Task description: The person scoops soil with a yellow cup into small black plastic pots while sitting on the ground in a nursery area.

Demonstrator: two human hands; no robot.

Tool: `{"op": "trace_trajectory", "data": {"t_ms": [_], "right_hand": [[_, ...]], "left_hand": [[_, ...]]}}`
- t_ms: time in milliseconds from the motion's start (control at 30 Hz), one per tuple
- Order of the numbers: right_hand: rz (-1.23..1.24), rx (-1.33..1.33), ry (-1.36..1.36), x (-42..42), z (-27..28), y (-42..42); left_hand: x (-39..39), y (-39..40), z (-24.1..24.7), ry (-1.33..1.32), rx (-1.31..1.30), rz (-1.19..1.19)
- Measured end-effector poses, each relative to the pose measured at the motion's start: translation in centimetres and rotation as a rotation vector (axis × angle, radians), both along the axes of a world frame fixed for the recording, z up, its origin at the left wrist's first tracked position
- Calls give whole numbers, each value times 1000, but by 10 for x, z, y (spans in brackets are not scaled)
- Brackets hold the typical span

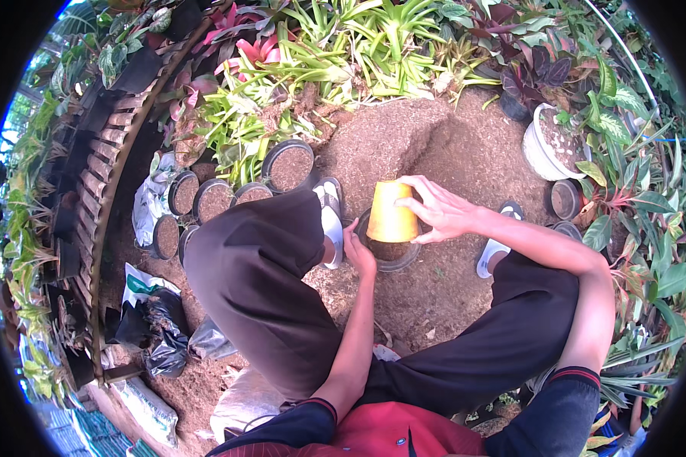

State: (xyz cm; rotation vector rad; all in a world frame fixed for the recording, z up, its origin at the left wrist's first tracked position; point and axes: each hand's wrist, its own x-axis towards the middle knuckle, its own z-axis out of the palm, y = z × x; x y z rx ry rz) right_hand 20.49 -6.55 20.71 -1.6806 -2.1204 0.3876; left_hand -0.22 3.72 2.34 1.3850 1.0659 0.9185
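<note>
A yellow plastic cup [390,214] is tipped over a black plant pot [397,266] on the ground between my feet. My right hand [434,208] grips the cup from the right, fingers around its upper part and side. What is inside the cup cannot be seen. My left hand [359,249] rests against the left side of the black pot's rim, its fingers partly hidden at the edge. Dark soil shows in the pot below the cup. A mound of brown soil mix [386,134] lies just beyond the pot.
Several soil-filled black pots [213,201] stand beside my left knee. Uprooted green plants [371,45] lie behind the mound. At right are a white pot [540,145] and leafy plants [657,211]. Black plastic bags [168,331] and a slatted rack [111,137] are on the left.
</note>
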Motion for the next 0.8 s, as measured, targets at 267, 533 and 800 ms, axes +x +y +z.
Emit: {"op": "trace_trajectory", "data": {"t_ms": [267, 533, 800], "right_hand": [[119, 310, -152, -1, -15, -6], [-531, 237, 49, 34, -35, -19], [-1448, -449, 209, 117, -134, -72]], "left_hand": [[-4, 7, -17, -92, -84, 3], [-4, -4, -3, 87, 27, 47], [7, -7, -6, -13, 54, 80]]}}
